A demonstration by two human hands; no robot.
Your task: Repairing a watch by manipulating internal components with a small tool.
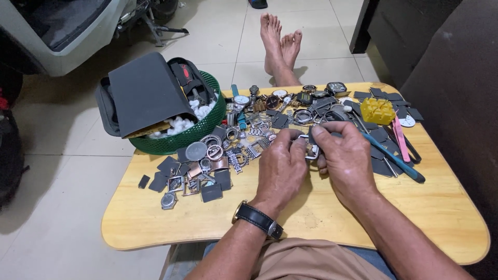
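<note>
Both hands — left hand, right hand — are pinched shut on a small watch case; it could be dropped among loose parts at nine o'clock.

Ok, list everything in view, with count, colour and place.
table: one, light wood, centre
basket: one, green, table's left rear
pouch: one, grey, in basket
watch parts: many, silver and dark, spread mid-table
watches: several, along far edge
yellow block: one, right rear
blue tool: one, right of hands
pink tool: one, right side
buckle: one, silver, between both hands
feet: two, bare, floor beyond table
wristwatch: one, black strap, left wrist
left hand: on buckle
right hand: on buckle
</note>
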